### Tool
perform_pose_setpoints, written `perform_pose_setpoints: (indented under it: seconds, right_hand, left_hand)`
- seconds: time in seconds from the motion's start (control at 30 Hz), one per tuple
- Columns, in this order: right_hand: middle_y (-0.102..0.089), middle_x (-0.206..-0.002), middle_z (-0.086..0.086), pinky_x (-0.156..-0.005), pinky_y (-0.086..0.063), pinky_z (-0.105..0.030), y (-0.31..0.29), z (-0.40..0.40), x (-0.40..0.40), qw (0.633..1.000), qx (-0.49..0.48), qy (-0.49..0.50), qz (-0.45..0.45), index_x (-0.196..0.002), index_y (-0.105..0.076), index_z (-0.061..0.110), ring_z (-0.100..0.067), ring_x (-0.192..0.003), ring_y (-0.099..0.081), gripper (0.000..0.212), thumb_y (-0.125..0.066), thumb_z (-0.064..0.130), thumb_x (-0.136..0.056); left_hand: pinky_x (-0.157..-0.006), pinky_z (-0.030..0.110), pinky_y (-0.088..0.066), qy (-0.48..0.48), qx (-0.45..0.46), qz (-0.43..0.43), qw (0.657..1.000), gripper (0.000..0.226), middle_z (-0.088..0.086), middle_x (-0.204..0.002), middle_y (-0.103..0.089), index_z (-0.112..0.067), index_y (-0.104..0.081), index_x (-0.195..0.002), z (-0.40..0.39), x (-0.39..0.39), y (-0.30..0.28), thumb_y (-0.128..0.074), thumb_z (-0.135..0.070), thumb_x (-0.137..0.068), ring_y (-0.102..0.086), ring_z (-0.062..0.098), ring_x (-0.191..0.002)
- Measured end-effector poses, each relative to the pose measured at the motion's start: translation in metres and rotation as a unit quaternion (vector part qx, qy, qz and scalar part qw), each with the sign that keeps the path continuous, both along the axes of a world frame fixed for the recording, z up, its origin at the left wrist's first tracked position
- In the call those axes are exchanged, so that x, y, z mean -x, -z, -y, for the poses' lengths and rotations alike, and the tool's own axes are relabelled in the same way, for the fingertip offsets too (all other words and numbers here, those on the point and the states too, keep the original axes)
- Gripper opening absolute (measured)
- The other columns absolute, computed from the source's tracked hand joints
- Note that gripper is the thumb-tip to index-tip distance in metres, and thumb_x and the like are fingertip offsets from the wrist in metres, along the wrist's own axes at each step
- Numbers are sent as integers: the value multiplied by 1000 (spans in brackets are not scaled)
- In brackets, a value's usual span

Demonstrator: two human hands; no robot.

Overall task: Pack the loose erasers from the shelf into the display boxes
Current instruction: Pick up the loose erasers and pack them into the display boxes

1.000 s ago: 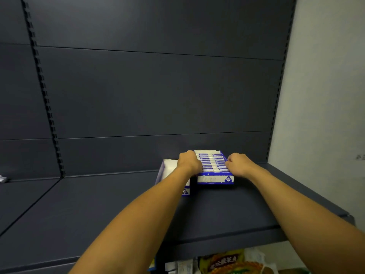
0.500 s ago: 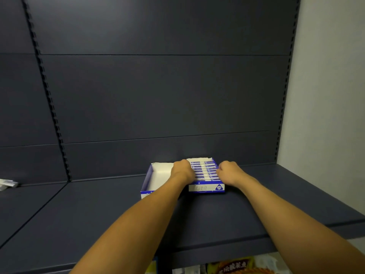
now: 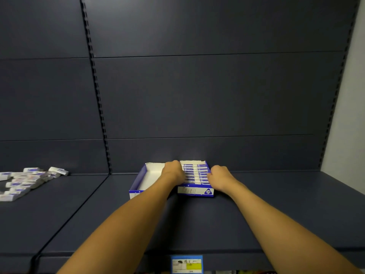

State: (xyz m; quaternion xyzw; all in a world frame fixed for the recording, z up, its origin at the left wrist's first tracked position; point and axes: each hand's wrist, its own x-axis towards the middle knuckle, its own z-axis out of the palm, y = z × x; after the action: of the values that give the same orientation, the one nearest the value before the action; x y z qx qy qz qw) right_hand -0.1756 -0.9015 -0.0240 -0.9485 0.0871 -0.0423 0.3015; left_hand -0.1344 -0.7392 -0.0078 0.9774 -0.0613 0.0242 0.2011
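Two blue-and-white display boxes stand side by side at the back of the dark shelf (image 3: 286,214). The right box (image 3: 195,191) is filled with rows of wrapped erasers (image 3: 195,172). The left box (image 3: 147,175) shows a bare white inside. My left hand (image 3: 173,173) is curled over the full box's left side, between the two boxes. My right hand (image 3: 219,177) grips its right side. A pile of several loose erasers (image 3: 25,180) lies on the neighbouring shelf section at far left.
A dark back panel with slotted uprights (image 3: 98,115) rises behind the shelf. A pale wall (image 3: 347,115) closes the right side. A blue and yellow price label (image 3: 186,264) hangs on the shelf's front edge.
The view has swung left, bringing the loose erasers into sight. Both hands stay on the sides of the full box, which now stands beside the other box.
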Motion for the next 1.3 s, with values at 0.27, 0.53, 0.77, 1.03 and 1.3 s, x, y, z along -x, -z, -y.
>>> perform_pose_setpoints:
  seconds: [0.27,0.53,0.77,1.03,1.3]
  right_hand:
    - [-65,-113,-11,-76,-56,-31,-3,-3,1,999,29,24,-1,-112,-57,3,-21,-94,-67,23,-49,23,-103]
    - [-65,-116,-13,-66,-54,-27,2,4,4,1000,14,19,-16,-105,-55,4,-21,-92,-67,20,-48,23,-103]
    - [-64,-107,-14,-59,-47,-29,-30,-23,-1,992,71,41,92,-102,-56,6,-21,-77,-60,22,-45,25,-101]
    - [-60,-118,-15,-79,-51,-35,-28,-108,-12,992,-21,-9,127,-115,-61,5,-30,-97,-60,26,-47,18,-98]
    - [-60,-115,-16,-68,-44,-31,-12,-161,-25,998,24,40,45,-117,-56,3,-26,-88,-56,25,-49,17,-97]
  left_hand:
    - [-95,29,-48,38,-53,-13,998,42,13,-129,-61,-7,-54,-131,4,0,5,-65,-27,-96,-61,27,-116]
    - [-92,30,-50,24,11,-19,999,43,13,-128,-61,-6,-54,-130,4,1,9,-69,-22,-93,-61,27,-115]
    - [-76,37,-49,-17,47,80,996,21,21,-104,-65,1,-65,-101,-49,-4,-29,-50,-13,-95,-63,38,-93]
    - [-52,30,-43,-99,69,67,990,25,10,-72,-54,-2,-55,-74,-148,-10,-31,-44,-6,-96,-52,23,-62]
    - [-73,36,-49,-24,90,19,995,36,20,-94,-65,7,-70,-97,-168,-22,7,-45,-18,-102,-61,31,-84]
